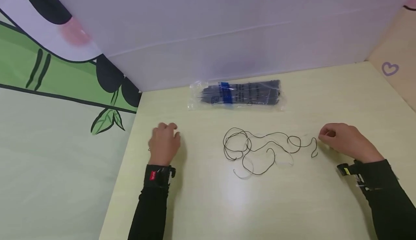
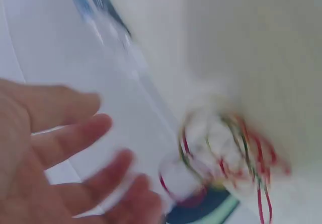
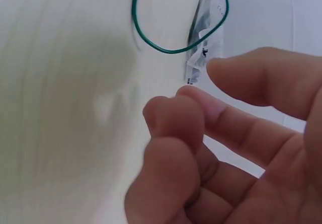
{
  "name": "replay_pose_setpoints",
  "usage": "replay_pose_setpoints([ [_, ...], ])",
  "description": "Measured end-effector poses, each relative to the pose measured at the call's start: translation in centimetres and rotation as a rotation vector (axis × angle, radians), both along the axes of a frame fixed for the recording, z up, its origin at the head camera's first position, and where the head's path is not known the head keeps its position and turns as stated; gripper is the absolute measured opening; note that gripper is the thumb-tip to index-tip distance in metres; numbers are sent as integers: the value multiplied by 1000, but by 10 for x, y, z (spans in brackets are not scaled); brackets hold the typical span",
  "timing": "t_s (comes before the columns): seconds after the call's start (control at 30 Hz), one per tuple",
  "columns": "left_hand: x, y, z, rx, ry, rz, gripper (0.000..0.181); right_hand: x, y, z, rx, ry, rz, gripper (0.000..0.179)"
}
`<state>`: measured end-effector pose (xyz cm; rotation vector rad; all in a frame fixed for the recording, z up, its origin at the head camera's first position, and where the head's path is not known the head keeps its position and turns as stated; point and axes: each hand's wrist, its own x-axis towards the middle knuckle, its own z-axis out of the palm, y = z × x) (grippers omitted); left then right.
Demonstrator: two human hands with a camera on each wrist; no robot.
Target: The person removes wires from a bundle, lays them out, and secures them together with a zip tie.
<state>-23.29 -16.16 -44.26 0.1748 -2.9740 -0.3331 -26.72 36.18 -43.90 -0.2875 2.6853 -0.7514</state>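
Observation:
A thin dark wire [image 1: 260, 148] lies in a loose tangle at the middle of the pale yellow table [image 1: 211, 204]. My left hand [image 1: 165, 139] rests on the table to the wire's left, well apart from it and holding nothing. The left wrist view is blurred and shows its fingers [image 2: 75, 133] relaxed and spread. My right hand [image 1: 328, 135] sits just right of the wire's end with its fingers [image 3: 176, 118] loosely curled and nothing between them. In the right wrist view the wire [image 3: 176, 48] appears as a green loop beyond the fingertips.
A clear plastic bag of black cable ties [image 1: 238, 94] with a blue label lies behind the wire, near the white back wall [image 1: 227, 34]. A green panda-print panel [image 1: 48, 124] borders the table on the left. A blurred bundle of red and green strands [image 2: 226, 153] shows in the left wrist view.

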Motion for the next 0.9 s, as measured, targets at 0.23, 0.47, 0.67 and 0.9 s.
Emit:
replay_pose_setpoints([
  [0.23,1,-45,-6,59,-286,85,34,3,-11,13,-23,123,10,27],
  [0.47,-6,0,4,263,23,-52,12,1,-55,27,-62,243,114,21],
  [0.67,-5,62,39,371,148,-298,13,2,-127,42,-185,311,248,18],
  [0.9,-3,95,49,379,174,-412,11,8,-191,48,-290,365,415,9],
])
